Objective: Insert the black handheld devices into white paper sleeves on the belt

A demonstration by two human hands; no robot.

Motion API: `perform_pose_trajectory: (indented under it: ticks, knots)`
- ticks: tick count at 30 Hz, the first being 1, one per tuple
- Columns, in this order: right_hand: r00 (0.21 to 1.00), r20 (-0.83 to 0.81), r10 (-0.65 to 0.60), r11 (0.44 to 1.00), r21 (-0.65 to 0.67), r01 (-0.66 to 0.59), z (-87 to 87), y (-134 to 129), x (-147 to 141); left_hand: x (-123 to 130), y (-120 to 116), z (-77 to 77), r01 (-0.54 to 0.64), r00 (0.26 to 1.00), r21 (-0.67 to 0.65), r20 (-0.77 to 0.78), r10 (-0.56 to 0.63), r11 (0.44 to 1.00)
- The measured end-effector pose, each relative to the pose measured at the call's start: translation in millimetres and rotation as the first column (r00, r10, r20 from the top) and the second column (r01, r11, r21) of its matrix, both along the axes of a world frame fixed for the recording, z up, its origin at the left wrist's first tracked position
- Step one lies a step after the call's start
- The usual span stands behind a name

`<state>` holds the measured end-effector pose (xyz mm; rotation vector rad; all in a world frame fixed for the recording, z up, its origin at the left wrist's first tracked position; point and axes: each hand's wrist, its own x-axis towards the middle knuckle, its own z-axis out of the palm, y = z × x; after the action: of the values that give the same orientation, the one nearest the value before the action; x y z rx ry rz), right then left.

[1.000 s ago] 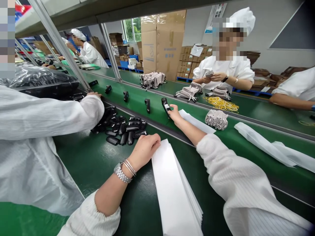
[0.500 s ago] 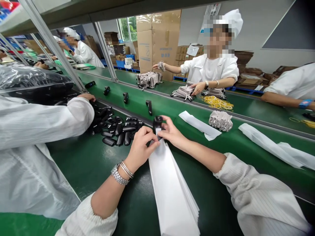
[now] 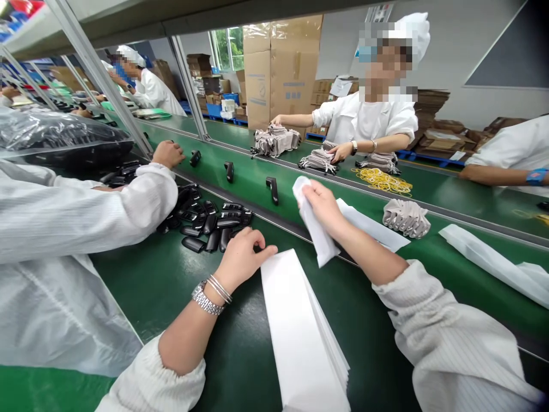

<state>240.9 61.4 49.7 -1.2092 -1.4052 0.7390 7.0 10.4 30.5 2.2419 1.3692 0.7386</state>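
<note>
My right hand (image 3: 323,209) is shut on a white paper sleeve (image 3: 315,226), raised over the belt's metal rail. Whatever the sleeve holds is hidden. My left hand (image 3: 242,260) lies open and empty on the green belt, between a stack of white paper sleeves (image 3: 295,326) and a heap of black plastic devices (image 3: 210,223). Its fingertips almost touch the stack's top corner. One black device (image 3: 271,190) stands on the farther green belt, just left of my right hand.
A co-worker's white sleeve (image 3: 77,212) and hand (image 3: 168,154) reach in at left. Grey pouches (image 3: 405,218), white sleeves and yellow rubber bands (image 3: 383,181) lie to the right. A metal rail (image 3: 300,223) divides the belts. Another person (image 3: 369,120) works opposite.
My hands no longer hold the black device together over the stack. My right hand has moved up and right with a sleeve, and my left hand has let go and lies open.
</note>
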Motion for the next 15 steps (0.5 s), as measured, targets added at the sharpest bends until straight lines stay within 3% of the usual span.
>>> perform_pose_trajectory:
  ticks: [1,3,6,10,12,13,15]
  knots:
    - [0.975,0.186,-0.126,0.991,0.07,0.115,1.5,14.7,11.9,-0.8,-1.0,-0.3,0.032,0.997,-0.053,-0.073,-0.036,0.998]
    - [0.846,0.446,-0.293,0.956,0.154,0.25,-1.8,41.4,27.3,-1.9,-2.8,-1.0,0.098,0.981,-0.128,-0.157,-0.118,0.987]
    - [0.713,0.642,-0.282,0.956,0.124,0.266,-19.5,68.9,22.4,-1.6,-3.9,-3.0,0.163,0.971,-0.15,-0.15,-0.185,0.975]
    - [0.679,0.732,-0.055,0.976,-0.105,0.191,-47.4,88.4,-11.5,2.2,-3.5,-5.0,0.16,0.971,-0.078,-0.164,-0.171,0.984]
    - [0.669,0.743,-0.028,0.968,-0.146,0.202,-56.7,96.9,-21.9,4.3,-3.5,-4.6,0.153,0.969,-0.032,-0.192,-0.156,0.988]
    - [0.689,0.723,-0.044,0.965,-0.149,0.218,-59.8,100.9,-23.7,5.1,-3.7,-4.0,0.15,0.969,-0.013,-0.198,-0.15,0.989]
    - [0.82,0.565,-0.091,0.951,-0.195,0.239,-62.7,106.6,-21.7,6.3,-4.2,-2.2,0.155,0.971,0.014,-0.185,-0.15,0.988]
